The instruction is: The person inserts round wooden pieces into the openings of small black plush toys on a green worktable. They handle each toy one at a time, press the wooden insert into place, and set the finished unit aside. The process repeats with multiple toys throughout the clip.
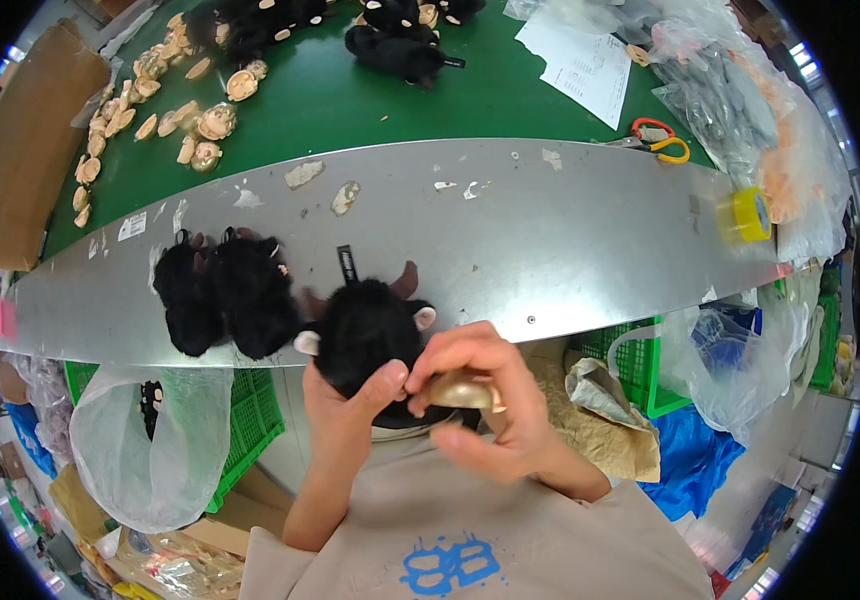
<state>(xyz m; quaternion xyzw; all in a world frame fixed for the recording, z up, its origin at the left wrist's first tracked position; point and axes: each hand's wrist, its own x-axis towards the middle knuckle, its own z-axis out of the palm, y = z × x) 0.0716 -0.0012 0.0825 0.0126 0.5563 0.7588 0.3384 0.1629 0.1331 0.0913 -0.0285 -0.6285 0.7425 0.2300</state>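
Observation:
A black plush toy (362, 325) with brown horns, pale ears and a black tag sits at the near edge of the grey metal strip. My left hand (345, 415) grips its lower part, thumb pressed across the front. Just right of it, my right hand (500, 405) curls around a shiny gold, rounded shell-like piece (462, 392). The right fingertips meet near the left thumb at the plush, and what they pinch there is too small to make out. Two more black plush toys (250, 295) (188, 300) lie to the left on the metal.
Beyond the metal strip (570, 230) is a green tabletop (330, 110) with loose gold and peach shell pieces (217, 120) and more black plush toys (395, 52). Scissors (665, 142), yellow tape (747, 214) and plastic bags (730, 110) lie right. Green crates (250, 430) stand below.

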